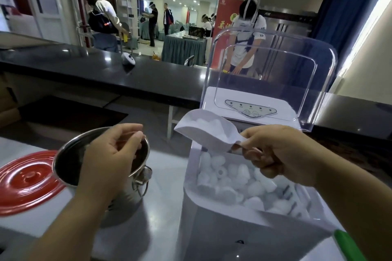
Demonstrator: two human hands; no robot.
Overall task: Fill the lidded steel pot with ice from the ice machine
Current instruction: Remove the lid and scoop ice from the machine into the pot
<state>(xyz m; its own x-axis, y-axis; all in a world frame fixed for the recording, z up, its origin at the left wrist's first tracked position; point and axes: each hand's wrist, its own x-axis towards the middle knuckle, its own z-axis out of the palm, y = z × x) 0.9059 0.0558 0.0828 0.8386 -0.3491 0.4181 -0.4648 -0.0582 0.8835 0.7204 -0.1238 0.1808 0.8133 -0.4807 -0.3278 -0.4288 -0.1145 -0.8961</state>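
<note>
Observed: the right hand point(282, 154) grips the handle of a white scoop point(209, 133), fingers and thumb curled round it; the scoop is loaded with ice and held above the front edge of the ice machine point(229, 229), whose clear lid point(273, 74) stands raised and whose bin shows a good stock of ice point(233, 180). The left hand point(110, 154) is over the rim of the steel pot point(70, 167), fingers curled at the rim on the side nearest the machine; whether it pinches the rim or merely rests there cannot be told. The pot stands on the light counter just beside the machine, to its left, uncovered, with its red lid point(27, 180) lying flat on the counter further left. No ice can be made out in the dark interior, so the filling appears to be at an early stage. Assessment of the step in hand, carrying the load across to the pot: the scoop should be kept level with its mouth slightly raised until it is over the opening, then tipped forward slowly so the pieces slide rather than bounce. The left hand should steady the pot yet keep clear of the pour. Risk noted: pieces dropping into the gap between machine and pot.
</note>
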